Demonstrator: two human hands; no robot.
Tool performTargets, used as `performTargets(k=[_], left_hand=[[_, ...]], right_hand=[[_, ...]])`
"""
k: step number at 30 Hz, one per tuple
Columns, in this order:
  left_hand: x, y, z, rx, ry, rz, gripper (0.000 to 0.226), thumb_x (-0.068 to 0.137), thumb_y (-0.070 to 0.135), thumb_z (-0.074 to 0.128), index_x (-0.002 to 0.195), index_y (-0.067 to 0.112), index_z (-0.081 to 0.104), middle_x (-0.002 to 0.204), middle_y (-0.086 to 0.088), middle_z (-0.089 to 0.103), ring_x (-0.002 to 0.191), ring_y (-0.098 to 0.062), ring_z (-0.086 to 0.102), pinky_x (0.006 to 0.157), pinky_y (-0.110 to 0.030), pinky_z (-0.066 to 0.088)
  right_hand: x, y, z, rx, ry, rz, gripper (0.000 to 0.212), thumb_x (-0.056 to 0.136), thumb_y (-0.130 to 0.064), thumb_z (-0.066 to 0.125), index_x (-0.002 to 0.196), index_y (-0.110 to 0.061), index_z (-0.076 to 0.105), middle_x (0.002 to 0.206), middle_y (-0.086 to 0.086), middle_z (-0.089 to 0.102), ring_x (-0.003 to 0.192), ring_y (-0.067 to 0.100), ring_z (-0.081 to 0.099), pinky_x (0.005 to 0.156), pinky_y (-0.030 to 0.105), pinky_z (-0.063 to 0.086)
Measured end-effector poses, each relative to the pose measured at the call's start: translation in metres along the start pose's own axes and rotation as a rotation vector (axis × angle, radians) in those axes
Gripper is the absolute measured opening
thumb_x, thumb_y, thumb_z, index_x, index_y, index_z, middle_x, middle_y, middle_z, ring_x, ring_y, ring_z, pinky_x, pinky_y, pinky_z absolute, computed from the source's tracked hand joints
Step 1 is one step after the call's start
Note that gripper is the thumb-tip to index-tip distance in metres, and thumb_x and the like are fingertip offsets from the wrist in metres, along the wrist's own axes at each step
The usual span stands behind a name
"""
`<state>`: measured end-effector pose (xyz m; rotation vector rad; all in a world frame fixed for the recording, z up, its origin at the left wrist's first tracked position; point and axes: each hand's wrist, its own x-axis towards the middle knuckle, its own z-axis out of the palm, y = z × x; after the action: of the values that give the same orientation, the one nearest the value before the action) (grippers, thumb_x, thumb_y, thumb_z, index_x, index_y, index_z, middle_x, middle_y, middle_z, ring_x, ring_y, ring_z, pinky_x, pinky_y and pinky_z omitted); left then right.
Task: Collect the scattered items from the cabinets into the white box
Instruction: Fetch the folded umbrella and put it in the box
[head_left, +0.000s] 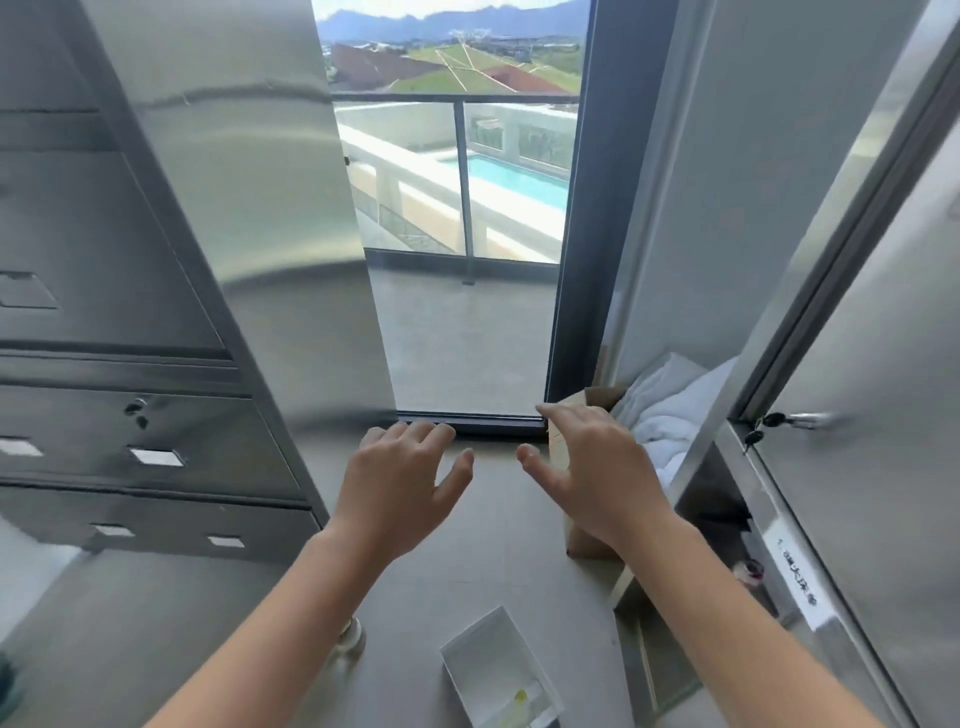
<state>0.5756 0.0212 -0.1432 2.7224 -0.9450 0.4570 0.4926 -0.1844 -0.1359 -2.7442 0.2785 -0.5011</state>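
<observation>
A narrow strip of grey floor (493, 551) runs between steel cabinets toward a glass door (467, 208) that looks out on a balcony, a pool and hills. The left fingers (431, 434) are spread and relaxed, grasping nothing, with the thumb held out to the side; the right fingers (566, 413) are likewise loose and splayed and hold nothing. The left hand (400, 483) and the right hand (592, 478) hover palm down, side by side but apart, above the floor near the door sill, both bare forearms reaching in from the bottom of the view. Just behind the right hand stands a brown cardboard box (584, 545) with white cloth (670, 410) piled in it. The white box (483, 660) sits open on the floor low in the view, between the two forearms and well short of the hands; a small yellowish item (519, 696) lies in it, too blurred to identify. A small jar (352, 636) stands on the floor beside the left forearm. On the left is a cabinet with drawers (130, 441) and a shiny metal panel (249, 208); on the right an open cabinet door (857, 364) has keys (763, 426) hanging in its lock and a white label (797, 584) below.
</observation>
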Motion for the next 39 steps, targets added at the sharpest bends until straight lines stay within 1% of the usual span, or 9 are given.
performTargets(k=[6,12,16,21,28,32,35,37,39], left_hand=[[-0.040,-0.018,-0.035,0.030,0.032,-0.048,0.048,0.094,0.049,0.036,0.099,0.014,0.069,0.089,0.000,0.070,0.078,-0.026,0.065,0.072,-0.040,0.050],[-0.068,-0.053,-0.080,0.109,0.070,-0.101,0.049,0.095,0.050,0.035,0.099,0.015,0.069,0.092,0.000,0.071,0.079,-0.025,0.066,0.072,-0.040,0.049],[-0.101,-0.093,-0.104,0.133,0.103,-0.215,0.051,0.095,0.052,0.031,0.104,0.017,0.068,0.097,0.001,0.070,0.083,-0.024,0.065,0.075,-0.040,0.048],[-0.158,-0.145,-0.131,0.190,0.162,-0.405,0.049,0.095,0.052,0.032,0.105,0.019,0.067,0.097,0.003,0.069,0.087,-0.022,0.064,0.078,-0.039,0.048],[-0.237,-0.173,-0.158,0.229,0.203,-0.728,0.048,0.094,0.056,0.029,0.106,0.025,0.064,0.100,0.010,0.067,0.093,-0.016,0.062,0.081,-0.034,0.044],[-0.301,-0.158,-0.168,0.307,0.236,-0.951,0.048,0.095,0.054,0.030,0.105,0.022,0.066,0.099,0.009,0.068,0.090,-0.017,0.064,0.078,-0.036,0.044],[-0.351,-0.134,-0.176,0.358,0.213,-1.148,0.051,0.095,0.053,0.029,0.106,0.021,0.067,0.102,0.008,0.068,0.091,-0.018,0.064,0.079,-0.036,0.044],[-0.382,-0.114,-0.183,0.387,0.202,-1.259,0.051,0.095,0.052,0.031,0.106,0.019,0.067,0.103,0.006,0.069,0.091,-0.021,0.065,0.078,-0.036,0.045],[-0.412,-0.089,-0.192,0.440,0.203,-1.357,0.049,0.095,0.051,0.034,0.105,0.017,0.068,0.100,0.004,0.070,0.087,-0.024,0.065,0.073,-0.034,0.046]], right_hand=[[-0.018,-0.040,0.001,0.058,-0.047,-0.021,0.057,0.094,-0.054,0.059,0.141,-0.022,0.056,0.138,-0.004,0.063,0.130,0.018,0.053,0.105,0.034,0.043],[-0.012,-0.101,0.003,0.110,-0.070,-0.122,0.058,0.093,-0.057,0.057,0.142,-0.027,0.054,0.140,-0.010,0.060,0.133,0.013,0.048,0.105,0.030,0.039],[-0.011,-0.152,0.019,0.153,-0.126,-0.230,0.058,0.093,-0.056,0.057,0.143,-0.027,0.053,0.141,-0.009,0.059,0.133,0.013,0.047,0.105,0.029,0.038],[-0.008,-0.229,0.048,0.213,-0.203,-0.402,0.057,0.095,-0.057,0.054,0.144,-0.027,0.052,0.138,-0.006,0.061,0.129,0.016,0.051,0.103,0.034,0.043],[-0.007,-0.325,0.078,0.290,-0.309,-0.695,0.055,0.095,-0.056,0.054,0.142,-0.027,0.054,0.141,-0.009,0.059,0.133,0.014,0.047,0.101,0.030,0.040],[-0.025,-0.374,0.101,0.357,-0.428,-0.884,0.050,0.094,-0.053,0.057,0.137,-0.027,0.057,0.135,-0.009,0.062,0.130,0.015,0.050,0.094,0.029,0.041],[-0.056,-0.405,0.119,0.414,-0.528,-1.024,0.052,0.093,-0.055,0.058,0.136,-0.027,0.059,0.131,-0.008,0.065,0.127,0.017,0.052,0.095,0.030,0.042],[-0.084,-0.423,0.128,0.457,-0.594,-1.109,0.052,0.093,-0.054,0.058,0.135,-0.025,0.060,0.129,-0.006,0.066,0.126,0.019,0.053,0.096,0.032,0.043],[-0.119,-0.441,0.131,0.502,-0.666,-1.180,0.048,0.092,-0.053,0.060,0.128,-0.022,0.062,0.122,-0.002,0.068,0.120,0.022,0.055,0.091,0.035,0.047]])
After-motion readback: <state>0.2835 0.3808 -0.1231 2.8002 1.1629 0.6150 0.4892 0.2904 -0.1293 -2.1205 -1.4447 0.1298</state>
